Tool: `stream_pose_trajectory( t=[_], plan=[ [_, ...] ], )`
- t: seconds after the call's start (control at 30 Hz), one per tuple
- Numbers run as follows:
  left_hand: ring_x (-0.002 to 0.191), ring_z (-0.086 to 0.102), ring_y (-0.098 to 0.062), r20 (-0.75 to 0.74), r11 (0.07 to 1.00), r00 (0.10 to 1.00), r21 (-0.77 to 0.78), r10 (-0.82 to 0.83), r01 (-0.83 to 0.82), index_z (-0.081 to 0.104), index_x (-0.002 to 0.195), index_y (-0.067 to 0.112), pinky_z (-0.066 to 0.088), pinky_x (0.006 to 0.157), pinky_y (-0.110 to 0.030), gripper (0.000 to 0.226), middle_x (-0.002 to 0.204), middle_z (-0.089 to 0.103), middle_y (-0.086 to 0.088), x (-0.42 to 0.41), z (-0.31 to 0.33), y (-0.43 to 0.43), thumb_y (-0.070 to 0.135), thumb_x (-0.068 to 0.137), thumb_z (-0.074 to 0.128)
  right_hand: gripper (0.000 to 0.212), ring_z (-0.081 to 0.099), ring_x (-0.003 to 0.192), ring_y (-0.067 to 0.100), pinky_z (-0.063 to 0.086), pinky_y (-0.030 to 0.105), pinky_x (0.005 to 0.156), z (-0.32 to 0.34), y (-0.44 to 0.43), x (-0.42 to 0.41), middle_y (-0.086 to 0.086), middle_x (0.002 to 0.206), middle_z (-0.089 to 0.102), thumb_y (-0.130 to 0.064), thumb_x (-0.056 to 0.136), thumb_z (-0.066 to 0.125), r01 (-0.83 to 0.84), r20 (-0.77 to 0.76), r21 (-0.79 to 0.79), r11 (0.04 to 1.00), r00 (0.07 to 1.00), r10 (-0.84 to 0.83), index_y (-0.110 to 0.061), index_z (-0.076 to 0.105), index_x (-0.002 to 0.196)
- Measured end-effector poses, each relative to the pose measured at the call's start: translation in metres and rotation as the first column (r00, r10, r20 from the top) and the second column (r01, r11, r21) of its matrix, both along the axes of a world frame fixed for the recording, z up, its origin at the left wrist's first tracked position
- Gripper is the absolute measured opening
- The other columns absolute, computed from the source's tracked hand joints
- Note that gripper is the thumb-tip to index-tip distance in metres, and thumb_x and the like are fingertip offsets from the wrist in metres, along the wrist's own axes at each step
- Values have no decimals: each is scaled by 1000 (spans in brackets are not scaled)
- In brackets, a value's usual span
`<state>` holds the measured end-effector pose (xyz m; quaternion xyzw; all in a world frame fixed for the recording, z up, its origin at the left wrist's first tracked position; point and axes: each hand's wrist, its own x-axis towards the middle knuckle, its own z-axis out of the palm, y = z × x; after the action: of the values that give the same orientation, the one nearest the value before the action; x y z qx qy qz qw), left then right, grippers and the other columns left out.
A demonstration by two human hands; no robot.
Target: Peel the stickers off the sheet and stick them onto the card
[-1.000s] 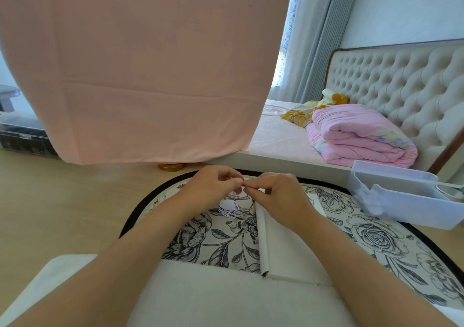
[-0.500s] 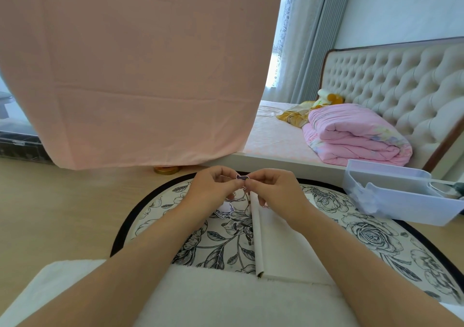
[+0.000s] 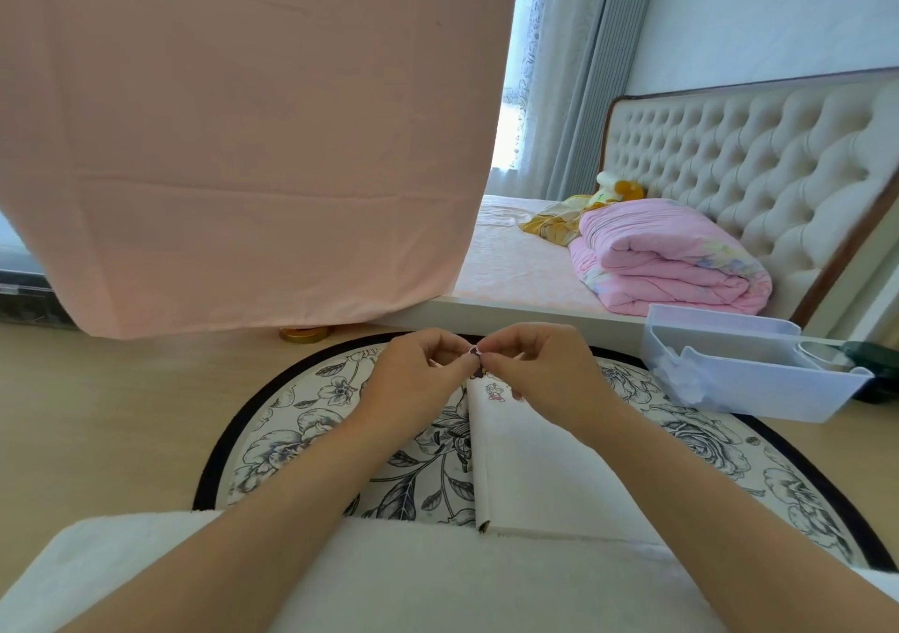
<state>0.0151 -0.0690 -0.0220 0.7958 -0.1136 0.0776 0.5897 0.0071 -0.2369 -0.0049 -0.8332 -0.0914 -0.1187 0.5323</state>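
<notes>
A white card (image 3: 530, 467) lies on the round floral mat (image 3: 301, 442), its long folded edge pointing away from me. One small printed sticker (image 3: 494, 391) sits near its far end. Above that end, my left hand (image 3: 418, 379) and my right hand (image 3: 540, 374) meet fingertip to fingertip. Between them they pinch a small dark sticker (image 3: 473, 351). A bit of the sticker sheet shows under the fingertips; the rest is hidden by my hands.
A translucent plastic bin (image 3: 759, 374) stands at the mat's right edge. A pink cloth (image 3: 243, 146) hangs ahead on the left, with a gold lid (image 3: 305, 333) on the floor under it. The bed with a folded pink quilt (image 3: 666, 262) lies behind. White fabric (image 3: 413, 579) covers my lap.
Both hands have lifted slightly off the card, still joined at the fingertips. A small dark sticker now shows between them, and a printed sticker on the card has come into sight.
</notes>
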Motion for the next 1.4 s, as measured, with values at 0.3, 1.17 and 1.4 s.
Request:
stream_pose_trajectory(
  t=[0.3,1.17,1.4],
  plan=[
    [60,51,-1,120,991,991,123,-63,48,70,83,33,43,58,-12,8,75,72,20,-10,-7,-11,30,90,71,5,56,54,14,51,31,55,-7,-19,-16,1,72,74,-14,85,77,-20,6,-29,999,1000,20,-18,79,84],
    [49,44,-1,92,999,995,4,35,-36,71,77,26,36,49,-12,11,59,60,16,-9,-15,-10,21,87,72,17,51,52,9,40,18,52,-7,-12,-18,-4,73,74,-16,89,69,-53,-10,3,999,999,53,-17,78,75],
    [61,49,-14,117,998,992,-34,-56,61,73,79,27,42,58,-30,10,76,68,-16,-9,-14,-9,21,88,73,13,53,61,14,34,23,51,-5,-22,-16,11,86,74,-19,91,71,-156,-198,177,972,962,190,-11,79,85]
  ],
)
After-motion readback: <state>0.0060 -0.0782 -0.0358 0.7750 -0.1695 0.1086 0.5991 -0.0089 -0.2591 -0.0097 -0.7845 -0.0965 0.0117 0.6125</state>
